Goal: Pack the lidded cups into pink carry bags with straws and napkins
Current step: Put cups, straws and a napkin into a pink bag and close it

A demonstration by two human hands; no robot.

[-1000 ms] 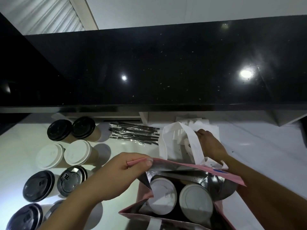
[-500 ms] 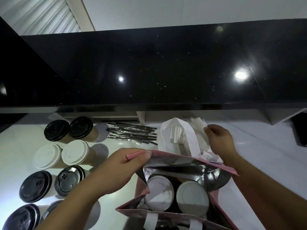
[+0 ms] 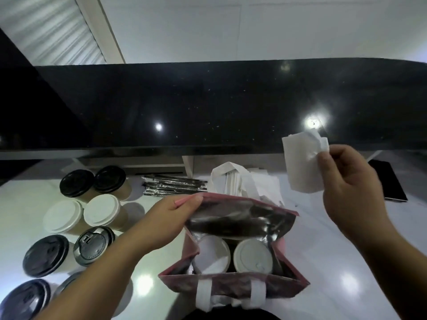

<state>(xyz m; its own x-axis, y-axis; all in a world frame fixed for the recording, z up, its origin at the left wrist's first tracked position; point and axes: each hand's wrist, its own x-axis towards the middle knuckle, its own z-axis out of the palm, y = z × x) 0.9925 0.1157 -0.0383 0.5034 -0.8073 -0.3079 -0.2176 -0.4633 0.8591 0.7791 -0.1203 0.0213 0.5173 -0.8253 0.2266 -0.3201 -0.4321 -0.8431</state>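
Note:
A pink carry bag [image 3: 286, 281] with a foil lining stands open on the white counter in front of me. Two white-lidded cups [image 3: 253, 256] sit side by side inside it. My left hand [image 3: 172, 215] pinches the bag's far left rim and holds it open. My right hand [image 3: 351, 188] is raised to the right of the bag and pinches a white napkin [image 3: 300, 165] that hangs in the air. More napkins [image 3: 265, 183] lie behind the bag, partly hidden by its white handle. Wrapped straws [image 3: 173, 188] lie in a bundle to their left.
Several lidded cups, black-lidded [image 3: 76, 183] and white-lidded [image 3: 101, 210], stand in a cluster on the left of the counter [image 3: 335, 239]. A dark phone [image 3: 387, 179] lies at the right. A raised black ledge [image 3: 208, 107] runs across behind everything.
My right hand has lifted from the napkin pile behind the bag, up and to the right, with one napkin in it. My left hand has kept its hold on the bag rim.

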